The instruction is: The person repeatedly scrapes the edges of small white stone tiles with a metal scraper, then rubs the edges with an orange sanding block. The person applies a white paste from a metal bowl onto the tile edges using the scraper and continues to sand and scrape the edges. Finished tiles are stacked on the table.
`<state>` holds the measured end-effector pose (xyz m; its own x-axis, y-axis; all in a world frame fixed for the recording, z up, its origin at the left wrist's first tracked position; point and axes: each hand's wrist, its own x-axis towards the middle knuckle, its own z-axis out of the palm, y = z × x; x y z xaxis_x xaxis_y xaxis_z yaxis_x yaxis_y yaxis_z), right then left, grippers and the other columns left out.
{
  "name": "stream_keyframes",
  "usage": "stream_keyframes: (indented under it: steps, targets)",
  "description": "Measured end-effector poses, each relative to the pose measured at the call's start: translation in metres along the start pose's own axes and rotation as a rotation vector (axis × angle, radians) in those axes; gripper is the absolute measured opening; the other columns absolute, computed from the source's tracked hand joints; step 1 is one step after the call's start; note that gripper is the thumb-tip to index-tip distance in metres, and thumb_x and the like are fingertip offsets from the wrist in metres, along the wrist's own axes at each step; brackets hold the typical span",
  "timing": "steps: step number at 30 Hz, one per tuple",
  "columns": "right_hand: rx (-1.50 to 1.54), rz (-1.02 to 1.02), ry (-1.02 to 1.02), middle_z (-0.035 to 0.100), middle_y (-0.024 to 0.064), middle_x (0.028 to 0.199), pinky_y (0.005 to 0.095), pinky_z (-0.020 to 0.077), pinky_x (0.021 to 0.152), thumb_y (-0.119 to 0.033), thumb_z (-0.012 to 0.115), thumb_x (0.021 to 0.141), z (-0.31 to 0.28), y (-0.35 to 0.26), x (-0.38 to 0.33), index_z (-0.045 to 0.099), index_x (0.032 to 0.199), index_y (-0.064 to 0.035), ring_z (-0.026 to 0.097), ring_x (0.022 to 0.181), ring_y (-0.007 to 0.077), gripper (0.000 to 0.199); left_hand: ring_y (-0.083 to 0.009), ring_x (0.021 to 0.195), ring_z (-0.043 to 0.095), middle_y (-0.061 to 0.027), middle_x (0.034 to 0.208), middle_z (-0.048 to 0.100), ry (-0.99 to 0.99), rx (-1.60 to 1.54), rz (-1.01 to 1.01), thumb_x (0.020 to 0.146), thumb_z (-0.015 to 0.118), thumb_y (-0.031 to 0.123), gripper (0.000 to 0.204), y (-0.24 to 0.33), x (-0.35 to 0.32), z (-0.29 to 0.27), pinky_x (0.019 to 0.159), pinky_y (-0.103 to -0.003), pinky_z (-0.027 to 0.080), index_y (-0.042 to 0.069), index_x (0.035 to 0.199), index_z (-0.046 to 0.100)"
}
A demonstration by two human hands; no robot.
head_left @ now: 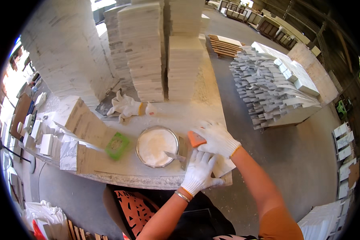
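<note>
My right hand point(217, 139), in a white knit glove, is closed on an orange block point(196, 139) at the table's right end. Just nearer to me, my gloved left hand point(199, 170) lies on a flat pale piece point(224, 167) near the table corner, fingers stretched forward and thumb out to the right. Much of that piece is hidden under both hands. Left of them, a round metal bowl point(137, 154) holds white powder point(156, 145). A putty knife point(175, 156) lies across its right rim. Farther left sits a green box point(117, 146), slightly blurred.
Tall stacks of marble tiles point(142, 52) rise at the table's back. A spare white glove point(125, 105) lies before them. Lower tile rows point(84, 120) line the left side. Beyond the right edge, a pile of stone pieces point(268, 86) stands on the floor.
</note>
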<state>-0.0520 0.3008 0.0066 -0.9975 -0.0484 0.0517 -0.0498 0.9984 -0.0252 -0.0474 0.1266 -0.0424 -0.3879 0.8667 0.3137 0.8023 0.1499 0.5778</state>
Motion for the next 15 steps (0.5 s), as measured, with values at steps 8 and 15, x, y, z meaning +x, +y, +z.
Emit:
stream_keyframes:
  steps: [8,15]
  targets:
    - [0.501,0.337,0.182,0.066,0.0160,0.127,0.0390,0.0500,0.100,-0.042,0.076,0.085,-0.028,0.038,-0.044,0.058,0.143,-0.0077,0.064,0.114,0.0302,0.069,-0.0425,0.136,0.046,-0.0187,0.142,0.053,0.023,0.057,0.031,0.059,0.087,0.043,0.082,-0.004,-0.001,0.007,0.115,-0.057,0.034,0.011,0.131,0.063]
    - [1.421,0.801,0.250,0.052,0.0106,0.153,0.0316,0.0343,0.117,-0.042,0.068,0.098,0.010,0.049,-0.192,0.042,0.156,0.0003,0.047,0.141,0.0174,0.076,-0.0430,0.138,0.045,-0.0188,0.144,0.053,-0.101,-0.035,0.098,0.061,0.086,0.043,0.081,0.004,0.023,0.013,0.117,-0.057,0.033,0.015,0.133,0.063]
